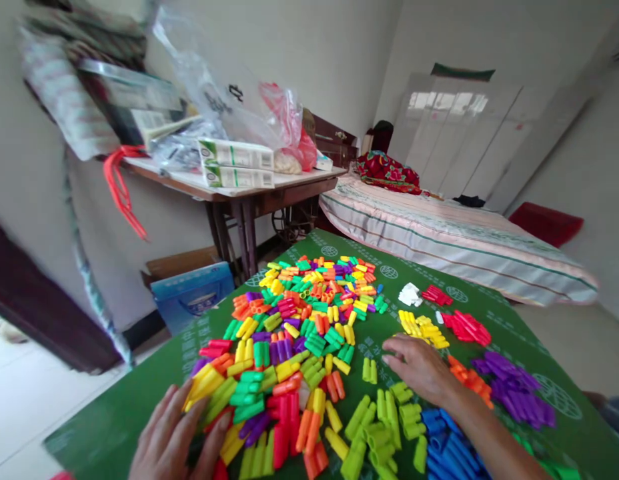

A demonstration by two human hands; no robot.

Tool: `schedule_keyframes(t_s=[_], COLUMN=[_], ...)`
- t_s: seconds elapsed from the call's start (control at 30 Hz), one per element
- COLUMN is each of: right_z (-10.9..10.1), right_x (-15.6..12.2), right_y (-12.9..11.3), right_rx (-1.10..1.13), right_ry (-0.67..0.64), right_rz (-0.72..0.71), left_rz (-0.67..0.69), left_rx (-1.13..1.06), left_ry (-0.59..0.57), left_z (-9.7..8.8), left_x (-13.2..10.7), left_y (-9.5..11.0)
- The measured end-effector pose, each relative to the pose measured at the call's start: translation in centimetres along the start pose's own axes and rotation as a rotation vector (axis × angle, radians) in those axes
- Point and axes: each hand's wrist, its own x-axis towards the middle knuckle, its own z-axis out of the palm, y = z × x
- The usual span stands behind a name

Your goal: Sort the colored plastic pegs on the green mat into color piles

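Note:
Many small plastic tubes, several joined side by side, lie in a mixed-colour heap (294, 320) on a green-covered table (124, 407). At the heap's near left edge, my left hand (174, 433) is open, fingers spread over yellow tubes (204, 387) and touching them. My right hand (419, 363) hovers between lime-green tubes (384, 427) and a yellow group (423, 329). Its thumb and fingers point left, a little apart, and I see nothing held in them. A small lime-green piece (369, 371) lies just left of it.
Sorted groups lie on the right: white tubes (410, 295), red tubes (467, 328), orange tubes (469, 380), purple tubes (514, 390) and blue tubes (452, 447). Behind stand a cluttered desk (189, 187) and a bed (439, 227). A blue box (192, 293) sits left of the table.

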Motion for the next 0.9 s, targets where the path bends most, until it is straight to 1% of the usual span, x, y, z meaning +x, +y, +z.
schedule_keyframes(t_s=[0.07, 0.23, 0.4, 0.47, 0.53, 0.67, 0.77, 0.83, 0.9], right_z=[0.5, 1.9, 3.0, 3.3, 3.4, 4.1, 5.8, 7.6, 9.7], right_x=[0.5, 1.2, 1.2, 0.9, 0.5, -1.2, -2.8, -3.7, -4.3], right_y=[-1.5, -4.7, -7.3, -8.0, -8.7, -10.0, -11.5, -12.7, -13.9], right_rx=[0.012, 0.033, 0.063, 0.073, 0.082, 0.098, 0.121, 0.134, 0.15], right_ry=[-0.042, -0.127, -0.134, -0.133, -0.132, -0.152, -0.157, -0.134, -0.085], right_rz=[-0.013, -0.084, -0.144, -0.15, -0.143, -0.126, -0.126, -0.131, -0.133], left_rz=[0.035, -0.014, -0.05, -0.074, -0.125, -0.214, -0.233, -0.228, -0.217], left_rx=[0.045, 0.057, 0.004, -0.002, -0.009, -0.028, -0.028, -0.031, -0.03], left_ry=[-0.023, 0.005, 0.029, 0.03, 0.003, -0.052, -0.06, -0.065, -0.066], left_z=[0.1, -0.4, -0.6, -0.7, -0.8, -1.0, -1.0, -0.9, -0.8], left_x=[-0.4, -0.6, -0.6, -0.6, -0.7, -0.6, -0.6, -0.6, -0.6], left_y=[-0.1, 0.6, 1.0, 1.0, 1.0, 1.1, 1.2, 1.1, 0.9])
